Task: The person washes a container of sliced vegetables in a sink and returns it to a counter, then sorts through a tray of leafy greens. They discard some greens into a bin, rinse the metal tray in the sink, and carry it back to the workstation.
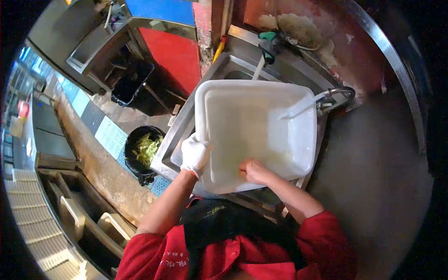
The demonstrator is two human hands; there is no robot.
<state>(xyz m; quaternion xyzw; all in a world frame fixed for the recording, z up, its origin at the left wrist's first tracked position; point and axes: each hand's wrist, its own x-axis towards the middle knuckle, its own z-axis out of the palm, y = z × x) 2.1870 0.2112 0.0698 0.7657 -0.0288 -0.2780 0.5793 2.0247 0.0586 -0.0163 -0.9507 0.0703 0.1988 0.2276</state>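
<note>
A large white plastic tub (pixel 254 85) rests tilted on the metal sink, with shallow, cloudy water inside. My left hand (pixel 195 153), in a white glove, is closed around the tub's left rim. Inside the tub, near its front wall, is my bare right hand (pixel 254 171). Its fingers are curled in, and what they hold, if anything, is hidden. From the right, a curved metal faucet (pixel 337 92) runs a stream of water into the tub.
Beneath the tub is the stainless sink (pixel 173 140). A black-lined bin (pixel 140 173) with leafy green scraps stands left of it. Farther back are another black bin (pixel 133 84) and a red panel (pixel 171 58). A dark green-and-black object (pixel 269 45) sits at the sink's back edge.
</note>
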